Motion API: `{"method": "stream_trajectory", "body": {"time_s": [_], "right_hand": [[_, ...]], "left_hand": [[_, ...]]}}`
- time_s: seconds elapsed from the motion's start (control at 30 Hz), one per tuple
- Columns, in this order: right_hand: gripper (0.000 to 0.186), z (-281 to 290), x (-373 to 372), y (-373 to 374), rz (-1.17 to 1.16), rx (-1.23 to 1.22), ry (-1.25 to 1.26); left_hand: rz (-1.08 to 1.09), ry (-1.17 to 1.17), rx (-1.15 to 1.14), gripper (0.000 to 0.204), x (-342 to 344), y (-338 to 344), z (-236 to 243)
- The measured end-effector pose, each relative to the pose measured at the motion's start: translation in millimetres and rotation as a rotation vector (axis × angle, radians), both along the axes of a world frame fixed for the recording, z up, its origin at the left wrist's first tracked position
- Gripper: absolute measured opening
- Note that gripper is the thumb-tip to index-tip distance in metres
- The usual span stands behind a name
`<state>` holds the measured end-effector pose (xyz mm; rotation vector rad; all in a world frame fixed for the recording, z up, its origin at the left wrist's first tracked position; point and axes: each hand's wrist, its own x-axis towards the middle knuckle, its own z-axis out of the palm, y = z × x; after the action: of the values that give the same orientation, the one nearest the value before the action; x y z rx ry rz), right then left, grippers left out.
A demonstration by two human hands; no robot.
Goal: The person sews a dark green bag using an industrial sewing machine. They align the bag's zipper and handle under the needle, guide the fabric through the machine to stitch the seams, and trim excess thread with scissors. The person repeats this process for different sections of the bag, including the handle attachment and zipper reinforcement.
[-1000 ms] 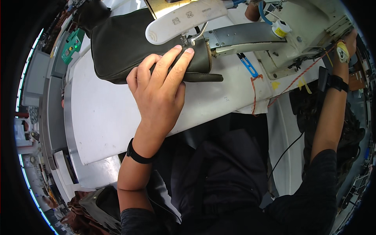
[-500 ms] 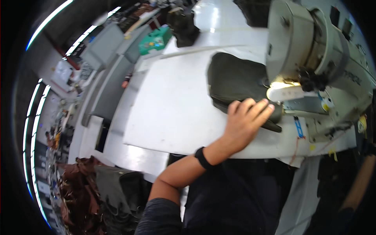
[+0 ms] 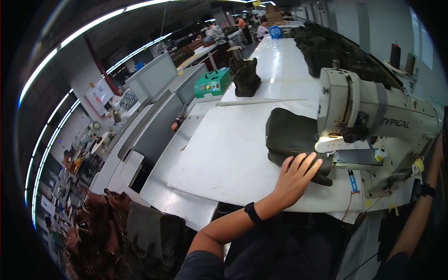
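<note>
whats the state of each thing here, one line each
Machine, running or not unclear
Machine light, on
Bag, partly under machine
Left hand, open, on bag
Right hand, grip unclear
Snips, lying flat
Thread cones, upright
Green box, upright
Brown leather, heaped
Ceiling lights, on

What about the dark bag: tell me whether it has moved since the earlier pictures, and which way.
No: against the sewing machine, the dark bag shows no clear shift; it still sits at its working end.

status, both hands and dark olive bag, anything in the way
Left hand spread on dark olive leather-like bag. Right hand by cream metal sewing machine, grip unclear. Bag partly hidden beneath machine head. Slim blue snips right of bag, clear of it.
</note>
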<state>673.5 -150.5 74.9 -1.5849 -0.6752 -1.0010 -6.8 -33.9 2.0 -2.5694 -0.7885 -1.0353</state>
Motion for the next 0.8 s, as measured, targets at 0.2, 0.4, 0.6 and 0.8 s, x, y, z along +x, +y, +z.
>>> {"method": "stream_trajectory", "body": {"time_s": [0.2, 0.4, 0.6, 0.8], "right_hand": [[0.060, 24, -36, 1, 0.236, 0.119, 0.174], [0.042, 7, -153, -37, 0.310, 0.204, 0.109], [0.027, -63, -357, -57, 0.490, -0.126, -0.125], [0.019, -55, -451, 6, 0.839, -0.342, -0.216]], "left_hand": [[-0.050, -0.060, -0.410, 0.103, 8, -80, 21], [0.135, -0.131, -0.540, 0.114, 35, -58, 2], [0.205, -0.079, -0.411, 0.108, 55, -29, -5], [-0.039, -0.003, -0.534, 0.077, 31, 37, -2]]}}
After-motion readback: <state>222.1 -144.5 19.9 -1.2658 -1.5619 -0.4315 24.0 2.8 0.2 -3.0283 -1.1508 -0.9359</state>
